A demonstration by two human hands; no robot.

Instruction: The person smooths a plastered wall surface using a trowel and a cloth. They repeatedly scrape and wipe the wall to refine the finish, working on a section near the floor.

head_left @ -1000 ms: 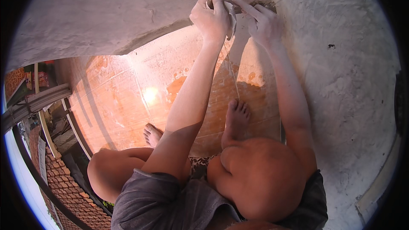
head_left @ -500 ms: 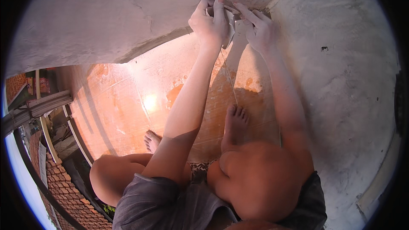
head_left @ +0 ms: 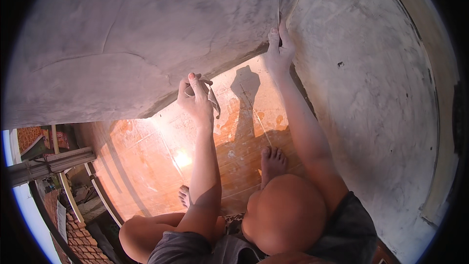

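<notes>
My right hand (head_left: 280, 55) is closed around a putty knife or similar thin-bladed scraper (head_left: 278, 4), its blade seen nearly edge-on. The blade points up against the grey plastered wall (head_left: 161, 24), close to the inner corner. Lower and to the left, my left hand (head_left: 196, 100) grips a thin, bent, dusty sheet (head_left: 213, 101); its exact kind cannot be made out. The thumb lies on top, and the sheet's edge sticks out past the fingers on the right. Pale dust coats both hands.
On the right stands a pale grey wall (head_left: 366, 98) with small dark holes. Orange floor tiles (head_left: 141, 166) lie below, sunlit and stained. My bare feet and bent knees are close by. At the left, a railing (head_left: 51, 166) borders a drop with a tiled roof (head_left: 83, 239) beyond.
My hands have moved apart. The right hand went up along the corner with the scraper, the left came down and left with the bent sheet. The view has shifted too.
</notes>
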